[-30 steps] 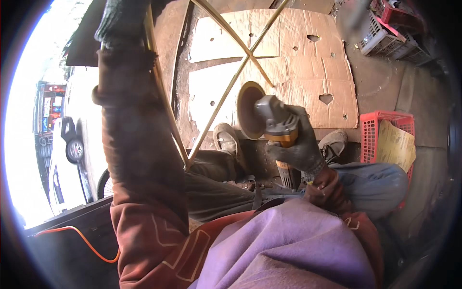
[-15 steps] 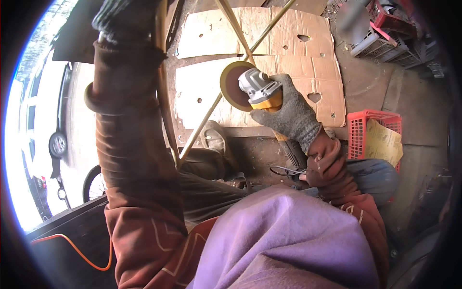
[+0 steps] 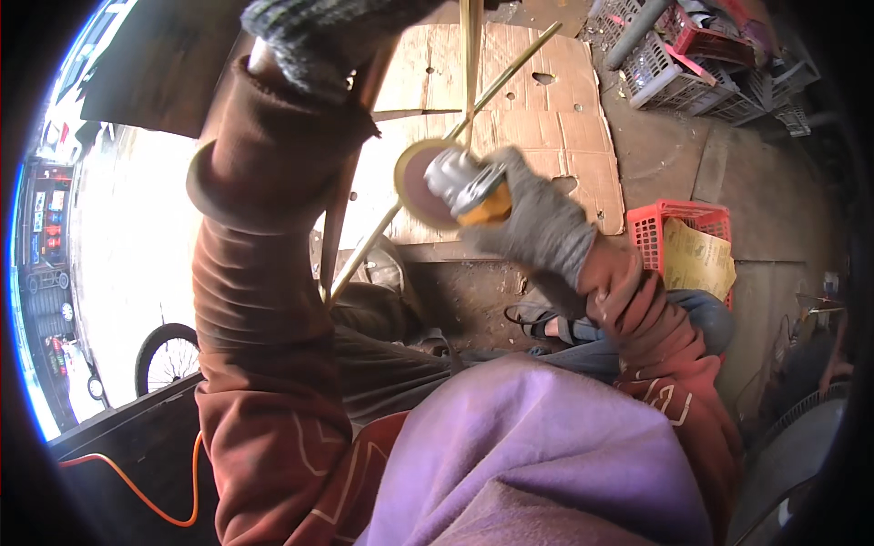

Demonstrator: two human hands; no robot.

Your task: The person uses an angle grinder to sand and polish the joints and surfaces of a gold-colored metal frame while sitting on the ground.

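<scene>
My right hand (image 3: 537, 218), in a grey knit glove, is wrapped round the head of an angle grinder (image 3: 487, 202) with a yellow and silver body. Its large round disc (image 3: 414, 182) faces left, close to the thin bars of a metal frame (image 3: 364, 248); whether it touches them cannot be told. At the upper edge, my left hand (image 3: 332, 41), also gloved, closes over the top of the frame's near upright. Part of its fingers is out of the picture. The grinder's rear end is hidden behind my right hand and forearm.
Flattened cardboard (image 3: 583, 136) lies on the ground beneath the frame. A red crate (image 3: 646, 238) with yellowish paper stands to the right, with grey crates (image 3: 683, 96) farther off. An orange cord (image 3: 137, 491) and a bicycle wheel (image 3: 168, 359) are at left.
My left hand has shifted right, and the frame's upper part has swung right with it. The grinder has moved slightly left and down in the picture. My view has also shifted.
</scene>
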